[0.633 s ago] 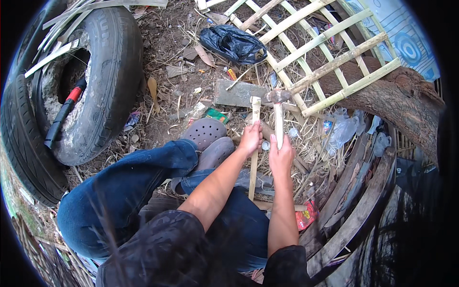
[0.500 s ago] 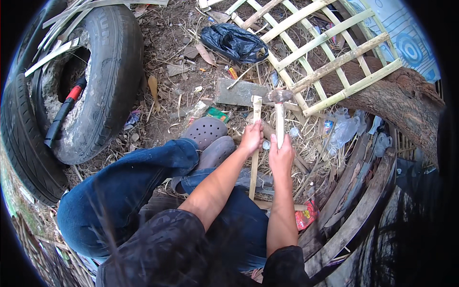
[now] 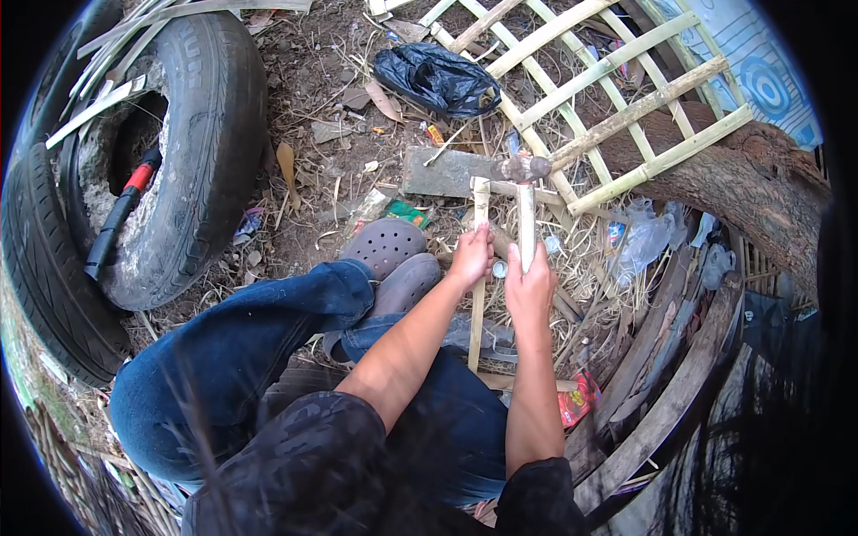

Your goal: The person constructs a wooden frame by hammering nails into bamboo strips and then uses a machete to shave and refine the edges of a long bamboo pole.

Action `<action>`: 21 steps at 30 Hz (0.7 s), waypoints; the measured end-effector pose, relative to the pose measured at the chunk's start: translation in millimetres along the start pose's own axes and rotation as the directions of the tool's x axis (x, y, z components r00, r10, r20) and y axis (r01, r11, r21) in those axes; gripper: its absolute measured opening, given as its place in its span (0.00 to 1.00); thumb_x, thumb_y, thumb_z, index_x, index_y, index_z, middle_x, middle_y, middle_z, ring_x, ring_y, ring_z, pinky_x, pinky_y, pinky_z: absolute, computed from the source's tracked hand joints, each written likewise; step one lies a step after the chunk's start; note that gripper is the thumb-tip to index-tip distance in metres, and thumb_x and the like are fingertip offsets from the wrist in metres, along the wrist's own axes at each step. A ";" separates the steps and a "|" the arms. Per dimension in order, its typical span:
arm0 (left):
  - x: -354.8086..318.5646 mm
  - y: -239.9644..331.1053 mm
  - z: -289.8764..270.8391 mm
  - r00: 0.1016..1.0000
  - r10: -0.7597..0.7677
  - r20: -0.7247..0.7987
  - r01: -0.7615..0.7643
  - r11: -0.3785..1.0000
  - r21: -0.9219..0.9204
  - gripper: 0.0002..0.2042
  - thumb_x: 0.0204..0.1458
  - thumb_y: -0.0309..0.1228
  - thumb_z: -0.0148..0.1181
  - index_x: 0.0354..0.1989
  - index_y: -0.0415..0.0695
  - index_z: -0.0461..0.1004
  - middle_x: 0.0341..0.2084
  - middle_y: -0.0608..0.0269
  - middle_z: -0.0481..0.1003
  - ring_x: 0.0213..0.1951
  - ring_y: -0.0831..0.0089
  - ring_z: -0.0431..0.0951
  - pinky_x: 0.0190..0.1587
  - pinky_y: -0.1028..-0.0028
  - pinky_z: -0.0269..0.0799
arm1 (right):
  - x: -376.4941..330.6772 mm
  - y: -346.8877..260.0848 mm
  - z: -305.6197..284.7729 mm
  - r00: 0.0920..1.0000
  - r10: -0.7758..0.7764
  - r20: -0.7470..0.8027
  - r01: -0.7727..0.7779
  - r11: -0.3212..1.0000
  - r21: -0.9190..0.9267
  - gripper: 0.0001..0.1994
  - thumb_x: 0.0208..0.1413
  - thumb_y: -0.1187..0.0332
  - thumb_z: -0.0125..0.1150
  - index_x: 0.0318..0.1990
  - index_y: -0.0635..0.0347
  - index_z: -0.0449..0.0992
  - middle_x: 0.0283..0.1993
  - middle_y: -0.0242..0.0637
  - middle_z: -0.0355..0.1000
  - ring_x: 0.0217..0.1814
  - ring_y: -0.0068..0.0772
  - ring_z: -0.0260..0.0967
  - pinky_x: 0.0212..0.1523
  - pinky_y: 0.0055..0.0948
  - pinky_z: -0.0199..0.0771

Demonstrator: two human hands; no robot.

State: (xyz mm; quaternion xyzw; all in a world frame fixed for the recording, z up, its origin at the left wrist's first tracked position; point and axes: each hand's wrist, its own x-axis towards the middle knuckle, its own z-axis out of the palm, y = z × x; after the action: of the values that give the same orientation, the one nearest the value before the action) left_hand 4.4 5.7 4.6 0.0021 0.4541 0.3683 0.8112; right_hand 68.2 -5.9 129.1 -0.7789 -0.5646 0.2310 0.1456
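My left hand (image 3: 471,257) is closed round a pale bamboo strip (image 3: 481,213), which runs from near my legs up to a grey slab (image 3: 438,171) on the ground. The strip's far end lies by the slab's front edge. Just to the right, my right hand (image 3: 531,290) grips a hammer by its pale wooden handle (image 3: 525,219). The dark, rusty hammer head (image 3: 521,168) is close to the slab's right end, beyond and right of the strip's tip. Whether the head touches the slab I cannot tell.
A woven bamboo lattice (image 3: 617,107) lies at the far right, over a thick log (image 3: 715,170). A black plastic bag (image 3: 438,82) sits by its left edge. Old tyres (image 3: 214,161) stand on the left, one holding a black-and-red tool (image 3: 125,210). Curved wooden slats (image 3: 661,339) lie right.
The hammer has shifted slightly, its head a little farther from me, and my right hand has moved slightly right. My left hand and the strip have hardly moved.
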 end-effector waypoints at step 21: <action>4.6 3.0 -5.1 1.000 0.022 0.016 -0.023 0.999 0.035 0.19 0.65 0.48 0.39 0.25 0.51 0.60 0.11 0.78 0.52 0.11 0.84 0.49 0.13 0.79 0.43 | 19.8 1.2 -21.3 0.992 0.090 0.092 -0.091 0.996 0.009 0.15 0.59 0.59 0.53 0.40 0.66 0.70 0.28 0.59 0.73 0.35 0.62 0.73 0.35 0.50 0.70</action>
State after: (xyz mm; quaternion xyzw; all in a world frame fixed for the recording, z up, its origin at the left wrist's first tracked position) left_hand 0.3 8.9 -0.8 0.0244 0.4541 0.3694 0.8104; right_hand 85.4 13.2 142.8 -0.7912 -0.5333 0.2768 0.1141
